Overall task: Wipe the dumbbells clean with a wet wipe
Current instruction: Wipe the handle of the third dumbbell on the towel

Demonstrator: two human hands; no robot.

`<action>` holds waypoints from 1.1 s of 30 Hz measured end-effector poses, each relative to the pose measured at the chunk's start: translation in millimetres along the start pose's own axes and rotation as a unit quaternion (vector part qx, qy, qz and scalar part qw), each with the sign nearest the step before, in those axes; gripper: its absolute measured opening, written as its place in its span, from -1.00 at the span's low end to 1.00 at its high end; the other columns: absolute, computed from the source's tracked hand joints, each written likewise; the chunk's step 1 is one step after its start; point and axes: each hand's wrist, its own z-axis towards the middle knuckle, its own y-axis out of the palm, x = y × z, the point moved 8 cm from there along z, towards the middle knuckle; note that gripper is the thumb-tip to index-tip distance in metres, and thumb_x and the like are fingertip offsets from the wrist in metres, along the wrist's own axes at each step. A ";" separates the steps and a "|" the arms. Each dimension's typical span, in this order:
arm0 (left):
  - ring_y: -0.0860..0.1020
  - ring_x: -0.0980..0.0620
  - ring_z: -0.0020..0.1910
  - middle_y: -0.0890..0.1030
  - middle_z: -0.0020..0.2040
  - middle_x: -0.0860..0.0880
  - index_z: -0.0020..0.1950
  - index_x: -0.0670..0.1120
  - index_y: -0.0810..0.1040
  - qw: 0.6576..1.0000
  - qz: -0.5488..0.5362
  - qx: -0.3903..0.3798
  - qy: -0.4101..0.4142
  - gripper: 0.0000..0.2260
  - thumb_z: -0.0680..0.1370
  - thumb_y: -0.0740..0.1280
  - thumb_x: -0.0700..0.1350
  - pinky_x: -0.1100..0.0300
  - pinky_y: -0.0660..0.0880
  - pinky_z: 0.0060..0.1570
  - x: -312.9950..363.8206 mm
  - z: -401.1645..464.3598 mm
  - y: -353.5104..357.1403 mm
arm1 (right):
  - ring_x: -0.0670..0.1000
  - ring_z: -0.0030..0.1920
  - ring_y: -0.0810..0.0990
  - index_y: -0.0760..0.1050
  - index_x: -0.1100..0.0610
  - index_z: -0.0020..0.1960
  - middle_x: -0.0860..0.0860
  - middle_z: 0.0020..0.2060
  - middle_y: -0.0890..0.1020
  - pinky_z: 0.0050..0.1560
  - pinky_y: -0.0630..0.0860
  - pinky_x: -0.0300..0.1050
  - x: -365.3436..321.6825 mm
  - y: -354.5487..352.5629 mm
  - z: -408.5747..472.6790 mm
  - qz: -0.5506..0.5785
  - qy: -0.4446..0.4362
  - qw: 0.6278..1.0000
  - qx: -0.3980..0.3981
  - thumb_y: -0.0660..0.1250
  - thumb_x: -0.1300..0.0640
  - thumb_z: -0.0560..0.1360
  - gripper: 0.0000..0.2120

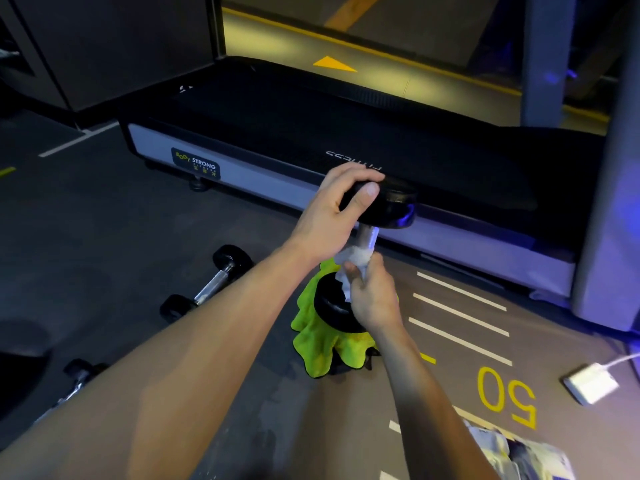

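- Two bare forearms fill the bottom of the view, reaching forward over the dark gym floor [104,209].
- Open floor lies to the left; ahead, the long edge of a treadmill [311,133] closes off the space, and its grey upright stands at the right edge.
- Painted white lines and a yellow "50" mark the floor at right, near a white adapter [590,382] with its cable.
- Left hand [332,216] curls over the top head of an upright dumbbell [388,206], thumb pressed on its rim, steadying it.
- Right hand [374,299] is clamped around a white wet wipe [353,261], wrapping it on the lower part of the chrome handle, just above the bottom head.
- That dumbbell stands on end on a crumpled yellow-green cloth [318,337], just in front of the treadmill.
- 2 more dumbbells lie on the floor at left: one [211,282] near the left forearm, another [74,379] partly hidden under it.
- At bottom right lies a crinkled packet [519,452]; its contents cannot be made out.
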 end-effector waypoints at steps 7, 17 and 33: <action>0.41 0.22 0.43 0.44 0.40 0.03 0.29 0.13 0.59 1.000 0.006 -0.010 0.009 -0.78 0.69 0.24 0.08 0.48 0.28 0.34 6.1 -1.3 8.5 | -0.09 -0.20 0.54 0.52 0.05 -0.08 -0.05 -0.22 0.60 -0.11 0.41 -0.13 -2.9 -15.0 14.2 0.233 0.068 0.966 0.095 0.07 -0.05 0.74 -0.65; 0.41 0.30 0.37 0.46 0.38 0.00 0.30 0.07 0.58 1.000 0.014 -0.001 0.020 -0.79 0.71 0.25 -0.01 0.46 0.29 0.35 4.6 0.8 0.5 | -0.01 -0.10 0.53 0.50 0.08 0.12 -0.01 -0.10 0.56 -0.06 0.47 -0.13 -21.4 -4.0 11.1 0.309 -0.025 0.936 0.164 0.17 0.14 0.60 -0.83; 0.42 0.25 0.38 0.47 0.36 -0.01 0.27 0.07 0.59 1.000 0.006 -0.013 0.022 -0.81 0.70 0.27 -0.04 0.45 0.30 0.35 7.5 0.8 5.5 | -0.18 -0.04 0.60 0.53 0.04 0.17 -0.04 -0.05 0.63 -0.09 0.42 -0.33 -27.3 -5.8 15.5 0.235 -0.002 0.931 0.278 0.24 0.13 0.65 -0.85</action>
